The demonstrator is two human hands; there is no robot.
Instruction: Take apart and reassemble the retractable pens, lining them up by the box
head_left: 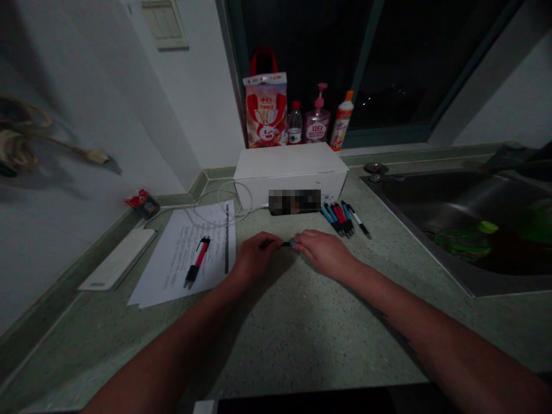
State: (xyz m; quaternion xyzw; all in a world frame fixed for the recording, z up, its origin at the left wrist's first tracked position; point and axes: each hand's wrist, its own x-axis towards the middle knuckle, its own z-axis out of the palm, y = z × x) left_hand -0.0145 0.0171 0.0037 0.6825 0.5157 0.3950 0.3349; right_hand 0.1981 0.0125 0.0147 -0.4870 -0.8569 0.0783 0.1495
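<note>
A blue and black pen (288,244) is held level between my two hands, just above or on the counter. The fingers of my left hand (257,253) pinch its black end. My right hand (323,250) closes on its blue end, and the fingers hide much of that side. Behind my right hand lies a row of several blue, red and white pens (340,218). To the left, red and black pens (198,261) rest on printed paper sheets (176,247).
At the back, a phone (294,202) leans against a white box (288,167). A cable runs from it to a white power bank (118,261) on the left. A metal sink (452,270) is on the right. Bottles (317,123) and a bag (266,112) stand behind the box.
</note>
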